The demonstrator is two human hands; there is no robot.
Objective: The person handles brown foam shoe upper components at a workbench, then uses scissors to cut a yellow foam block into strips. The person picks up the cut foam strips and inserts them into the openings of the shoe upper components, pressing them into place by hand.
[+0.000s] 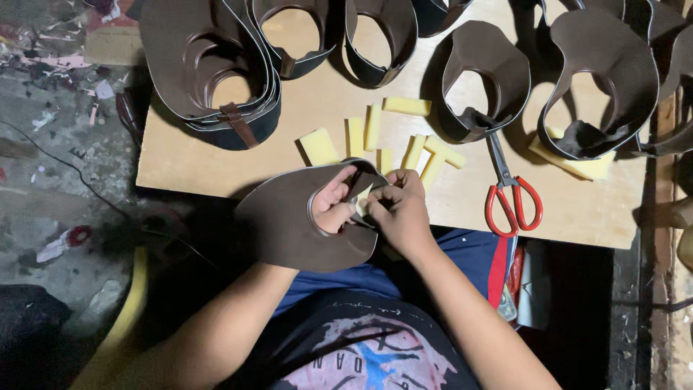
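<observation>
Dim workshop, wooden desk [216, 173] | left hand [333, 206] grips brown visor [289, 227] through its opening, steadying it | right hand [401, 209] pinches its band | foam strips [375, 126] at 12, scissors [509, 191] at 2, in reach

Your left hand [333, 208] hid its fingertips inside the opening of the brown visor piece [296, 224], and your right hand [398, 211] covered most of the yellow foam strip [363, 204] pinched between them. The brown visors [375, 36] along the table's [216, 170] far edge were cut off by the picture's top. The foam block [581, 166] near the table's right edge lay half under a visor. The dark floor below the table's near edge was unreadable.
</observation>
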